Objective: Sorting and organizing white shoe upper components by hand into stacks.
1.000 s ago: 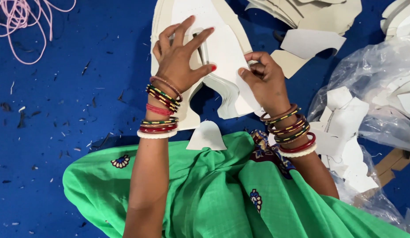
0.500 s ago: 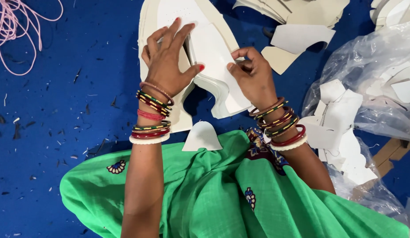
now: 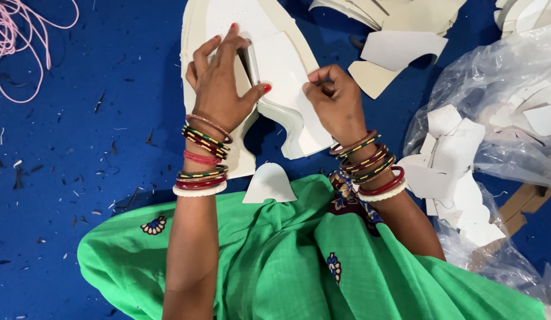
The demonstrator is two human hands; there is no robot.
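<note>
My left hand lies with fingers spread on a stack of cream shaped cut pieces on the blue floor, its thumb hooked over the edge of the top white cut piece. My right hand pinches the right edge of that same white piece with curled fingers. Both wrists carry several coloured bangles. A small rounded white piece rests at the edge of the green cloth on my lap.
A clear plastic bag holding white cut pieces lies at the right, with loose pieces spilling from it. More cream pieces are heaped at the top. Pink cord coils at the top left. Dark scraps dot the blue floor.
Both hands stay on the white piece. My right hand has shifted slightly up its edge and closed tighter, while the left hand keeps pressing the stack.
</note>
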